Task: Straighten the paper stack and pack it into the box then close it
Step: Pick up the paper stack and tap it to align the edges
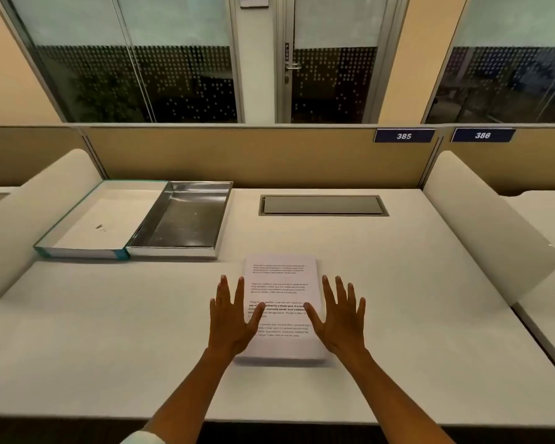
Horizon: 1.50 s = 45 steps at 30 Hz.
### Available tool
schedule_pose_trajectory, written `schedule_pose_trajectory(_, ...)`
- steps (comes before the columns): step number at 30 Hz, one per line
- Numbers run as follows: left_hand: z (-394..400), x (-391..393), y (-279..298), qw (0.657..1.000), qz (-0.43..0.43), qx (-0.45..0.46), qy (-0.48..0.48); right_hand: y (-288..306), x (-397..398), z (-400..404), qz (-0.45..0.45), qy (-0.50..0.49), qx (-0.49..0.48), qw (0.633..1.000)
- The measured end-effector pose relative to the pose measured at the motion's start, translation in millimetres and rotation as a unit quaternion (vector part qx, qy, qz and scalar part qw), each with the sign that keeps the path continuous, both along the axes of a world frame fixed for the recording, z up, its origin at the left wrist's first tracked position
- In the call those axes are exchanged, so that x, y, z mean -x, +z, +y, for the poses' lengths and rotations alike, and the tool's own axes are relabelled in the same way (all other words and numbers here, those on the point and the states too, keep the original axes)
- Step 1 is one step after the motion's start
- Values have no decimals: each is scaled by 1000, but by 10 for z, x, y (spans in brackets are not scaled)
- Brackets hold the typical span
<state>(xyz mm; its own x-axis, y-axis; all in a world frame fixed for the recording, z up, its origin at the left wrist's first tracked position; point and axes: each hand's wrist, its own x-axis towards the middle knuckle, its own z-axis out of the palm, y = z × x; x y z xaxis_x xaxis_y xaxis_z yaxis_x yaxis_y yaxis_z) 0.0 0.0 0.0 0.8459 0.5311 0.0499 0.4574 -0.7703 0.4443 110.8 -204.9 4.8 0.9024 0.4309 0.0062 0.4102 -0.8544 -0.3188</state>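
A stack of white printed paper (pixel 282 283) lies flat on the white desk in front of me. My left hand (pixel 233 318) hovers over the stack's left edge, palm down, fingers spread, thumb over the text. On the right edge my right hand (pixel 337 318) mirrors it, also spread and holding nothing. At the far left of the desk stands the open box: a silver inner tray (pixel 186 219) beside a teal-edged white lid (pixel 100 219), the two touching side by side.
A grey cable hatch (pixel 322 205) is set into the desk behind the stack. Rounded white dividers (pixel 481 225) flank the desk on both sides, and a tan partition with number plates 385 and 386 closes the back.
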Motion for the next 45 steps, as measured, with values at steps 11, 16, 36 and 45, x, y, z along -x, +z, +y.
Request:
schedule_pose_trajectory(11,-227,32,-149,976,74,180,97,-286,214,76,144,-33,21,989)
schedule_pose_trajectory(16,-318,2,-99,975,54,184,108,-291,241,121,164,-39,4,986)
schedule_pose_trajectory(36,2,-144,87,827,-81,439,342,-43,-132,253,373,-257,-230,861)
schedule_pose_trajectory(45,211,-245,-45,816,-48,484,314,-61,-238,316,440,-262,-284,811)
